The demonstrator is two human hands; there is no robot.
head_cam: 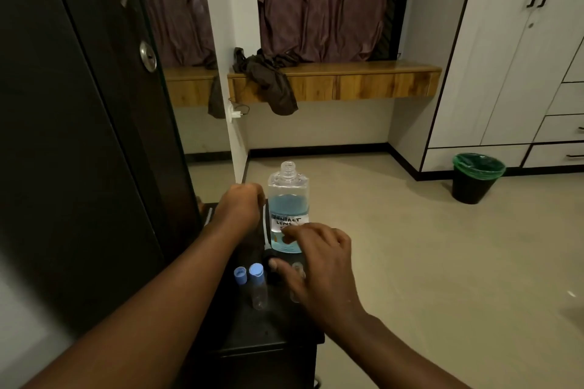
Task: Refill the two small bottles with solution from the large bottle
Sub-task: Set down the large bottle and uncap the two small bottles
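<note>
The large clear bottle stands uncapped on a dark cabinet top, about half full of blue solution, with a handwritten label. My left hand is closed just left of it, and a thin pale tube runs from that fist down to a black cap. My right hand hovers in front of the bottle with fingers spread, its thumb tip at the black cap. Under its fingers stands a small clear bottle without a cap. Another small bottle wears a blue cap; a loose blue cap lies beside it.
A dark wardrobe door is close on the left. The cabinet top is narrow, with beige floor beyond its right edge. A black bin with a green liner stands by white cupboards. A wooden shelf with a draped cloth is at the back.
</note>
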